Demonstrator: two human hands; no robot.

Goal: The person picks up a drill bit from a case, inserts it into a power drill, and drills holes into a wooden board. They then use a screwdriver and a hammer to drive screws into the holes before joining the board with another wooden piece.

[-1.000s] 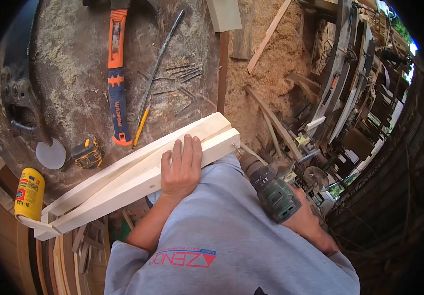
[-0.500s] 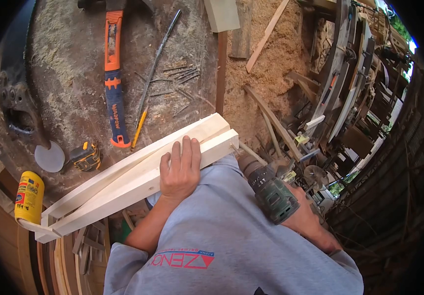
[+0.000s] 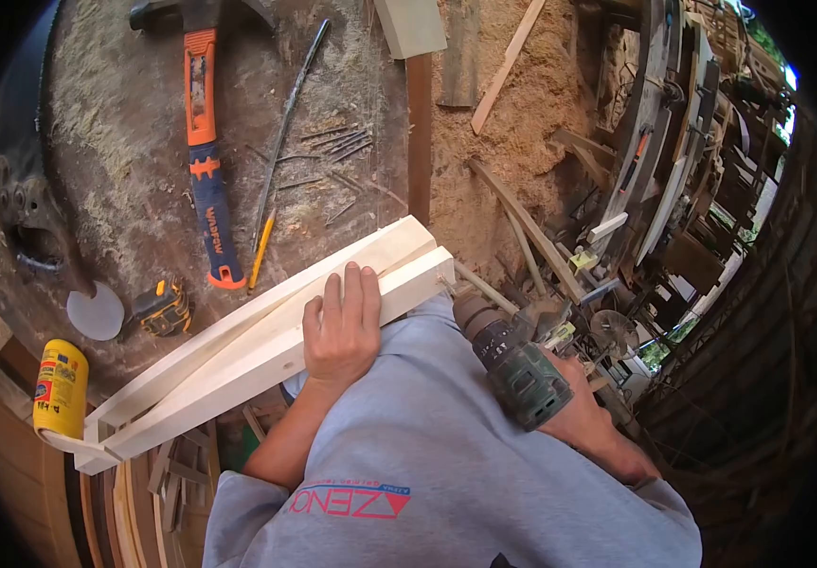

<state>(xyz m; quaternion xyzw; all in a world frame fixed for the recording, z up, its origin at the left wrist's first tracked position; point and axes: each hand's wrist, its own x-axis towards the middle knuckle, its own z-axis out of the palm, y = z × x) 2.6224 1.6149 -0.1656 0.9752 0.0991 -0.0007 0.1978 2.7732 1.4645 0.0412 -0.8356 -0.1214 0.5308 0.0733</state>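
My left hand (image 3: 342, 327) lies over a pale wooden frame (image 3: 228, 374), fingers across its top and the palm pressing its near edge, holding it against my body. The frame is of long light battens joined at the lower left, and it lies slanted at the bench edge. A green cordless drill (image 3: 527, 379) is in my right hand (image 3: 574, 402), which wraps its handle. The drill's chuck points up toward the frame's right end, where a small hole or screw shows. The bit's tip is hard to make out.
On the dusty workbench (image 3: 152, 180) lie a hammer (image 3: 205, 161), a pencil (image 3: 261, 251), a metal rod (image 3: 295, 104), several nails (image 3: 337, 142), a tape measure (image 3: 164, 308) and a handsaw (image 3: 34, 199). A yellow glue bottle (image 3: 60, 383) stands by the frame's left end. Sawdust (image 3: 531, 123) covers the floor.
The view has shifted slightly, so the bench tools appear a little further left. Both hands keep their hold, and the drill has barely moved beside the frame's end.
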